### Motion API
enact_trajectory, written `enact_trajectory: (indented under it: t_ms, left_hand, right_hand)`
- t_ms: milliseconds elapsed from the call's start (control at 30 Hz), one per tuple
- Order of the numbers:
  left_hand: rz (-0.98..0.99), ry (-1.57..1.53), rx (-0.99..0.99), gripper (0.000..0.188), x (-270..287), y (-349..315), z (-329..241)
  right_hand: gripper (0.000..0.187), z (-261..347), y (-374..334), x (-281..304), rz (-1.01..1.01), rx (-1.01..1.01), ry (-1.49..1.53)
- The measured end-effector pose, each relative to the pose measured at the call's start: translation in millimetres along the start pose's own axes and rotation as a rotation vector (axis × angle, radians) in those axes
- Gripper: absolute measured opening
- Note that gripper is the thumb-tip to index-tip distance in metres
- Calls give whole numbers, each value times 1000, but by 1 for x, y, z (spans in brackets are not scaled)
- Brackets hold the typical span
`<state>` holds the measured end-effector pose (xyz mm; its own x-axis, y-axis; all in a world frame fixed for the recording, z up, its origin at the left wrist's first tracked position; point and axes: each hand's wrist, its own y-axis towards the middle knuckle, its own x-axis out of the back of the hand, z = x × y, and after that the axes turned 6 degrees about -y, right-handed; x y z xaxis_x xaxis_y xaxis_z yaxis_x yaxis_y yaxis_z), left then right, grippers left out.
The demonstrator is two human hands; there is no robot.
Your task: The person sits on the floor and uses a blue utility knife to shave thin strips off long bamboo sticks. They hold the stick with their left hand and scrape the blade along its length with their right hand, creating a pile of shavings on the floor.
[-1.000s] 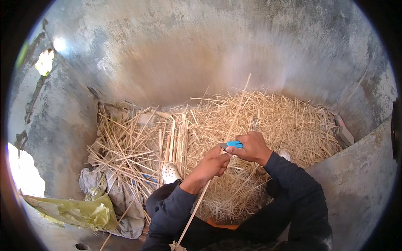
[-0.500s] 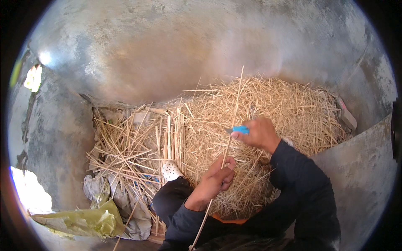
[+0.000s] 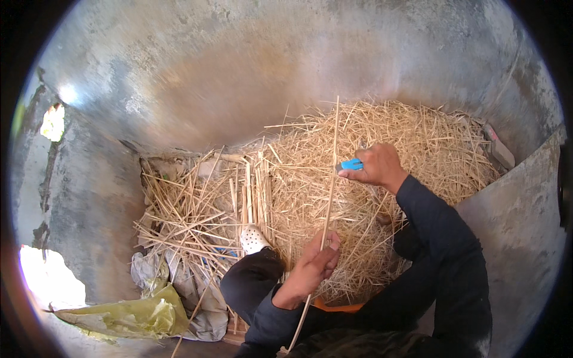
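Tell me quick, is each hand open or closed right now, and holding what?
Left hand: closed around a thin stick.
Right hand: closed around a blue-handled knife.

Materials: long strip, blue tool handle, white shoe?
Long strip: probably bamboo or cane, matte; pale tan, slender, stiff-looking.
Blue tool handle: likely plastic, judging by its bright colour; finish too small to tell.
White shoe: perhaps moulded foam, matte; round holes.

Stained grey walls [image 3: 227, 65], bright openings [image 3: 51, 277]
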<state>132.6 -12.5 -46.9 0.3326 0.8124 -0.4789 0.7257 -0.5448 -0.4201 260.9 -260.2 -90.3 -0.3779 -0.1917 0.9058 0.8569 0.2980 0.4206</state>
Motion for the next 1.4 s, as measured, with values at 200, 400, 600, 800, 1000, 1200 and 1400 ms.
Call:
enact_trajectory:
  t_ms: [200, 400, 600, 800, 1000, 1200, 1400]
  left_hand:
    - [-25, -68, 4, 10, 1, -17, 19]
    - [-26, -102, 209, 9, -6, -89, 55]
    - [16, -276, -17, 14, -16, -83, 25]
    - [-35, -118, -94, 12, -24, -90, 31]
    - [-103, 222, -75, 10, -35, -91, 42]
    - [-101, 261, -73, 12, -41, -98, 41]
    - [-124, 288, -47, 12, -44, -113, 42]
  right_hand:
    - [79, 8, -3, -13, -53, 88, 19]
    - [73, -70, -25, -49, -161, -626, 159]
    - [81, -43, -10, -2, -161, -434, 277]
    - [81, 35, -24, 52, -15, -133, 340]
    - [83, 18, -24, 46, 66, -132, 288]
    - [82, -1, -21, 40, 65, -190, 243]
    - [82, 4, -13, 28, 179, -125, 210]
